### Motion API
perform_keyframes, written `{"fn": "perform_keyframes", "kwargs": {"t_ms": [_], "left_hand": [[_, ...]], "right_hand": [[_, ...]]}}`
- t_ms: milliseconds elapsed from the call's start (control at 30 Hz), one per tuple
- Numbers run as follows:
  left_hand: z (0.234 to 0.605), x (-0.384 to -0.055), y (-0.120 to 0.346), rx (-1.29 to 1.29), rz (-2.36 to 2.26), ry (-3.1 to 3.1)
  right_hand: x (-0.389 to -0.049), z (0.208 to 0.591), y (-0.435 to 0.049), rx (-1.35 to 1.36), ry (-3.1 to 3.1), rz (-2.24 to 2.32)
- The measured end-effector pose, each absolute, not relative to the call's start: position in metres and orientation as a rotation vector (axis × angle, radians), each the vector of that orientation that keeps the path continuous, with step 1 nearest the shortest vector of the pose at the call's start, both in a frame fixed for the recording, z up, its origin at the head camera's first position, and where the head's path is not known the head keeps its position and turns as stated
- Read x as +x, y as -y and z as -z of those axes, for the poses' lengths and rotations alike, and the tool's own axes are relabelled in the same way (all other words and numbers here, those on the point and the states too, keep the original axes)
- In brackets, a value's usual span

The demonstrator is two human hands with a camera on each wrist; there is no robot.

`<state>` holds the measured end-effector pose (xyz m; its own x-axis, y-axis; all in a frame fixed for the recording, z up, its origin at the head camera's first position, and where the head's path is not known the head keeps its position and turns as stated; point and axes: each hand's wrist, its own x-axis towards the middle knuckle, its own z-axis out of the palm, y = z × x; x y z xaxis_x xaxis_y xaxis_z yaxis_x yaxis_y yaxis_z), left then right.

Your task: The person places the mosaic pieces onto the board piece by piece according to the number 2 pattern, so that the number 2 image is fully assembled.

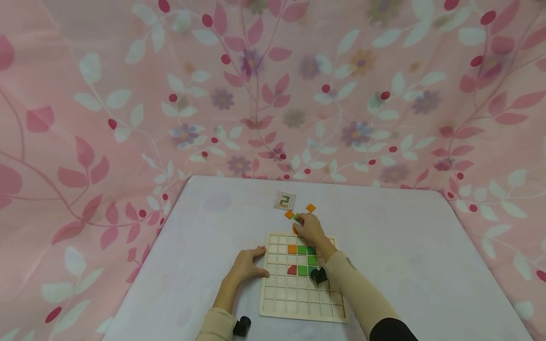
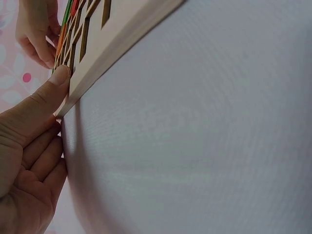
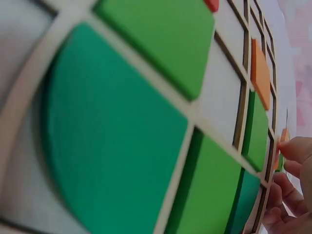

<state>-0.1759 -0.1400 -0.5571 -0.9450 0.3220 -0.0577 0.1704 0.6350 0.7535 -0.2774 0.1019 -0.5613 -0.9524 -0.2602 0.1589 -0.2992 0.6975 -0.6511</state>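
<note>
A square wooden grid board [image 1: 281, 308] lies on the table. My left hand [image 1: 247, 266] is at its left edge, thumb touching the rim and index finger reaching up beside it; in the left wrist view the thumb [image 2: 46, 95] lies against the rim. Past the board's far edge, my right hand [image 1: 311, 228] reaches to a green tile [image 1: 296, 217] at its fingertips. An orange tile [image 1: 295, 230] shows partly under that hand. Whether the fingers pinch a tile is hidden. On the grid sit orange [image 1: 292, 249], red [image 1: 292, 270], bright green [image 1: 302, 249] and dark green tiles [image 3: 112, 136].
Two more orange tiles, one left [image 1: 289, 214] and one right [image 1: 311, 208], lie behind the board. A small grid card [image 1: 284, 200] with a coloured pattern lies behind them. The white-covered table [image 1: 405, 246] meets a pink floral cloth [image 1: 273, 118] at the back.
</note>
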Motion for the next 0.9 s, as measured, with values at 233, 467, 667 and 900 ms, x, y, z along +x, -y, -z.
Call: {"fn": "perform_keyframes", "kwargs": {"t_ms": [233, 467, 667, 900], "left_hand": [[0.558, -0.175, 0.139, 0.406, -1.189, -2.667], [0.557, -0.176, 0.139, 0.421, -1.201, -2.667], [0.558, -0.176, 0.14, 0.415, -1.206, -2.675], [0.559, -0.176, 0.14, 0.41, -1.215, -2.673]], "right_hand": [[-0.269, 0.56, -0.099, 0.462, 2.906, -1.066], [-0.268, 0.559, -0.1, 0.393, 2.85, -1.097], [-0.269, 0.555, -0.103, 0.358, 2.918, -1.11], [-0.267, 0.553, -0.111, 0.326, 2.949, -1.107]]}}
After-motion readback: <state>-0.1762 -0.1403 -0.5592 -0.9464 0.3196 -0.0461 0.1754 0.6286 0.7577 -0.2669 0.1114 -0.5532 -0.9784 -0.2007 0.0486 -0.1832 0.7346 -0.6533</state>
